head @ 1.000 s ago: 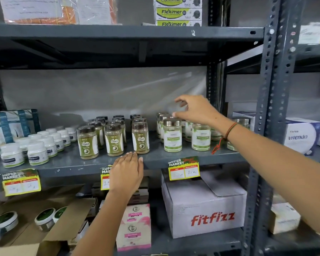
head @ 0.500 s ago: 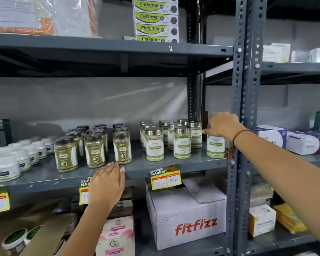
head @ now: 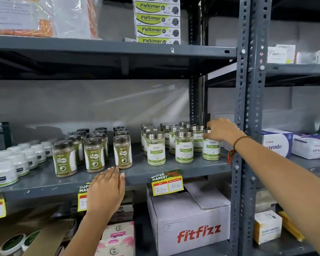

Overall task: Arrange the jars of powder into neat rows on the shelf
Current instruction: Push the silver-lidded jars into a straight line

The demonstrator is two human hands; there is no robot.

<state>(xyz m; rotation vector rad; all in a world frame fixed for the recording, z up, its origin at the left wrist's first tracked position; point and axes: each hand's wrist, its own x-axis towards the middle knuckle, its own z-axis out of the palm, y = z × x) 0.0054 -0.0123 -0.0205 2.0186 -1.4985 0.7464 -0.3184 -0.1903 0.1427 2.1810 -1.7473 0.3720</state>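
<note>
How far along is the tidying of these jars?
Mostly done: the dark-lidded green-label jars stand in straight rows. In hand: the right hand grips the rightmost silver-lidded jar; the left hand rests on the grey shelf edge. Left: squaring the silver-lidded group.

On the middle shelf (head: pixel 155 172), the silver-lid jars (head: pixel 184 146) stand in a bunch near the metal post (head: pixel 245 108). I can count about ten of them, but the ones at the back hide each other. Left of those are the brown-lid jars (head: pixel 93 156), about eleven, in three lines going back. Further left are the small white tubs (head: pixel 5 172), at least eight, and some run off the edge. Up top, five green Fleximer boxes (head: pixel 157 21) sit in one stack. Below the shelf is one big fitfizz box (head: pixel 190 222). Three yellow price tags (head: pixel 167 182) hang on the shelf's front edge. Two hands, the left hand (head: pixel 105 193) and the right hand (head: pixel 223 131), are at the shelf.
</note>
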